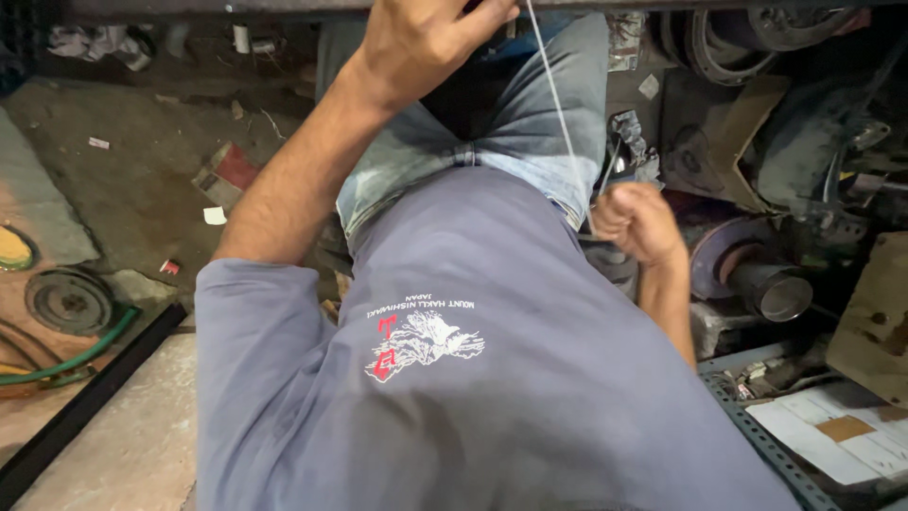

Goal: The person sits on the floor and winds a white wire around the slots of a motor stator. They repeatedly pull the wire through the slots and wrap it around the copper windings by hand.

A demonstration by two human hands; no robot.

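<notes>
Workshop floor, littered, with metal parts at right.
Left hand (430, 38) and right hand (636, 220) each keep a closed grip on a taut white cord (558, 114) running between them above the lap.

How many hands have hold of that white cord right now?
2. The left hand grips the white cord at the top edge of the view; the right hand is fisted around its lower end, beside the jeans.
</notes>
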